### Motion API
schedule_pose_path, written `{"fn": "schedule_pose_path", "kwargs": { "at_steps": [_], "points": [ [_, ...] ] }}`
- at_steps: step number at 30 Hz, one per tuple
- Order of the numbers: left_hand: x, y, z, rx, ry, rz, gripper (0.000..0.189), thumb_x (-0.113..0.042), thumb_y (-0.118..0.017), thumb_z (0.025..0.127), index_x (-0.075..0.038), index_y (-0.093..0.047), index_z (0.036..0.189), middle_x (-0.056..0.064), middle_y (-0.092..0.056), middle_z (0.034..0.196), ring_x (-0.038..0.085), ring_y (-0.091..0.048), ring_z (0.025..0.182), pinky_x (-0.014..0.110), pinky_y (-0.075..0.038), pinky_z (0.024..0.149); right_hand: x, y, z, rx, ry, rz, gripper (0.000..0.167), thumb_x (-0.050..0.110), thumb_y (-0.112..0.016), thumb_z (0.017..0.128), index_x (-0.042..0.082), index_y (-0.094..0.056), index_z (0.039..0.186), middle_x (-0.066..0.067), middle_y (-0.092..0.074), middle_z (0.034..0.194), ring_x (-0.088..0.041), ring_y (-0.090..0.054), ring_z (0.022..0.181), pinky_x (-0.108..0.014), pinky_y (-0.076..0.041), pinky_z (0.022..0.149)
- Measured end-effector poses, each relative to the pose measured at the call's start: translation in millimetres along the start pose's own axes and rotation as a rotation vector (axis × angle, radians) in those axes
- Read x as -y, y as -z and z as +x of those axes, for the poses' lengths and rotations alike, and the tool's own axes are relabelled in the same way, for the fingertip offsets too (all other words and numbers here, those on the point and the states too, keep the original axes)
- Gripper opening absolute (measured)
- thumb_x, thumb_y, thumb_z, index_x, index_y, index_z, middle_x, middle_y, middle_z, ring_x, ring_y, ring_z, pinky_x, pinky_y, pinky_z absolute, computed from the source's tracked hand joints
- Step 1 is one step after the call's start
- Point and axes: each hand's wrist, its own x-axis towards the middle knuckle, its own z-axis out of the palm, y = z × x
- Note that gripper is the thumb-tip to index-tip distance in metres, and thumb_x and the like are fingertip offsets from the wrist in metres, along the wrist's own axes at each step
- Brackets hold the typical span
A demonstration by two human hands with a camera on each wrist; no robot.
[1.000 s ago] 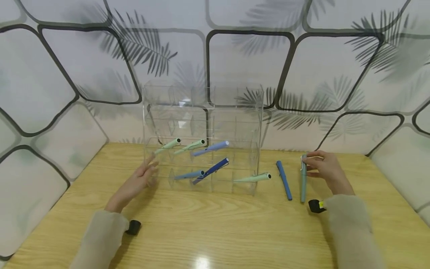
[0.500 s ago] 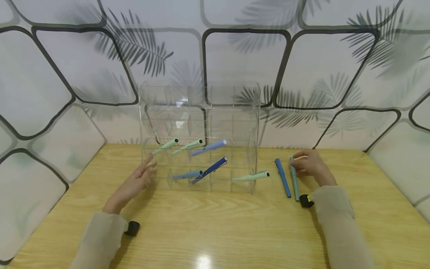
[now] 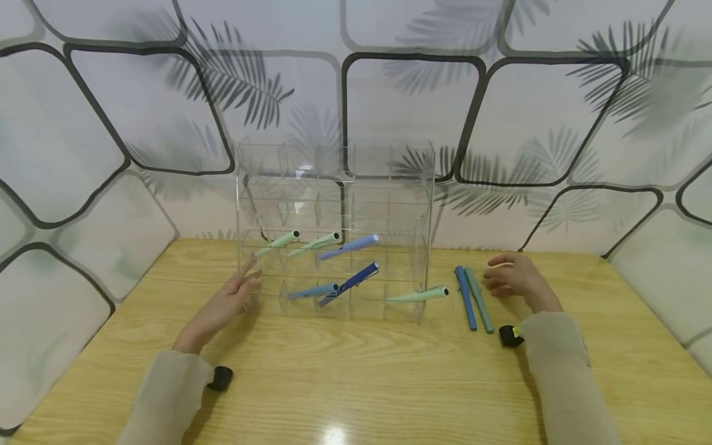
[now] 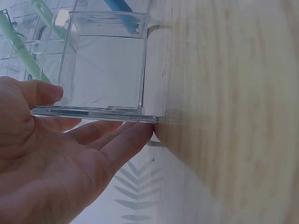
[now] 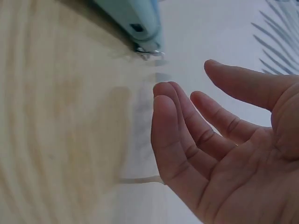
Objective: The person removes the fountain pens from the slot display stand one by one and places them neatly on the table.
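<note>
A clear acrylic pen rack (image 3: pixel 334 312) stands on the table at centre. My left hand (image 3: pixel 225 303) grips its left side panel; in the left wrist view the thumb (image 4: pixel 50 94) lies on the inner face and the other fingers outside. To the rack's right, a blue pen (image 3: pixel 466 300) and a teal pen (image 3: pixel 479 301) lie side by side on the table. My right hand (image 3: pixel 517 278), fingers loosely bent and holding nothing, is just right of the teal pen. The right wrist view shows that pen's end (image 5: pixel 140 23) apart from the fingertips.
On the rack's lower tiers rest light green pens (image 3: pixel 280 242), a periwinkle pen (image 3: pixel 350 246), a dark blue pen (image 3: pixel 350 283) and a medium blue pen (image 3: pixel 313 290). Another light green pen (image 3: pixel 419 295) juts out at the lower right. A patterned wall (image 3: pixel 411 111) rises behind.
The teal pen has moved left to lie beside the blue pen, and my right hand has let go of it. My left hand has stayed on the rack's side.
</note>
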Motion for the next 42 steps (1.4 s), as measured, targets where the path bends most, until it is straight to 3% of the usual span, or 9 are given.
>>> {"fn": "schedule_pose_path", "kwargs": {
  "at_steps": [5,9,13,18,24,33,40,42],
  "points": [
    [0.6,0.1,-0.8,-0.002,0.011,0.006,0.064,-0.029,-0.032,0.114,-0.011,0.003,0.164,0.029,-0.017,0.163,0.049,-0.038,0.138,0.043,-0.044,0.089,5.8,2.7,-7.3,-0.013,0.021,-0.005,0.048,0.011,-0.058,0.104,-0.016,-0.039,0.139,0.001,-0.070,0.097,-0.011,-0.069,0.081,-0.032,-0.058,0.075],
    [0.7,-0.3,-0.6,-0.005,0.008,0.009,0.063,-0.028,-0.031,0.114,-0.010,0.003,0.164,0.030,-0.018,0.163,0.048,-0.038,0.137,0.040,-0.043,0.088,16.9,2.0,-16.3,-0.013,0.108,-0.008,0.050,0.018,-0.055,0.107,-0.014,-0.039,0.141,-0.002,-0.067,0.109,-0.009,-0.068,0.090,-0.032,-0.057,0.081],
    [-0.1,-1.3,0.3,-0.009,0.004,0.006,0.063,-0.026,-0.032,0.113,-0.011,0.003,0.164,0.030,-0.018,0.162,0.048,-0.037,0.138,0.041,-0.043,0.088,30.8,0.1,-25.6,-0.007,0.192,0.041,0.046,0.022,-0.055,0.107,-0.009,-0.043,0.139,0.005,-0.067,0.109,-0.008,-0.068,0.095,-0.031,-0.056,0.083],
    [-0.2,-1.5,-1.2,0.005,0.003,0.009,0.063,-0.027,-0.031,0.114,-0.011,0.004,0.164,0.030,-0.016,0.163,0.051,-0.031,0.141,0.046,-0.043,0.092,44.8,-2.9,-34.2,0.017,0.256,0.175,0.029,0.021,-0.059,0.105,0.003,-0.053,0.127,0.006,-0.070,0.107,-0.011,-0.069,0.096,-0.030,-0.057,0.082],
    [-0.6,0.2,-2.6,0.000,-0.028,0.019,0.064,-0.031,-0.031,0.114,-0.011,0.004,0.164,0.031,-0.016,0.163,0.052,-0.029,0.142,0.052,-0.041,0.096,60.1,-10.8,-38.2,0.079,0.330,0.345,0.017,0.014,-0.063,0.103,0.006,-0.063,0.117,-0.002,-0.071,0.110,-0.018,-0.071,0.098,-0.034,-0.057,0.082],
    [2.6,-0.7,-4.5,-0.008,-0.021,0.004,0.062,-0.029,-0.028,0.114,-0.013,0.005,0.164,0.030,-0.015,0.163,0.052,-0.025,0.143,0.059,-0.038,0.102,95.8,-35.2,-46.5,0.131,0.394,0.330,0.035,0.015,-0.063,0.102,-0.008,-0.053,0.128,-0.008,-0.065,0.121,-0.022,-0.069,0.104,-0.036,-0.056,0.086],
    [0.4,-1.3,-2.7,-0.002,-0.038,0.014,0.062,-0.028,-0.028,0.114,-0.011,0.005,0.164,0.031,-0.016,0.163,0.051,-0.028,0.143,0.051,-0.043,0.096,121.0,-50.4,-52.5,0.154,0.417,0.332,0.030,0.012,-0.064,0.102,-0.005,-0.057,0.126,-0.010,-0.065,0.122,-0.026,-0.069,0.104,-0.039,-0.056,0.087],
    [-0.6,-1.2,-2.3,0.003,-0.041,0.002,0.062,-0.028,-0.028,0.114,-0.011,0.006,0.163,0.031,-0.015,0.163,0.052,-0.027,0.143,0.055,-0.042,0.099,126.8,-55.8,-53.3,0.154,0.425,0.314,0.031,0.012,-0.064,0.102,-0.005,-0.057,0.126,-0.010,-0.065,0.122,-0.026,-0.069,0.104,-0.040,-0.056,0.087]
  ]
}}
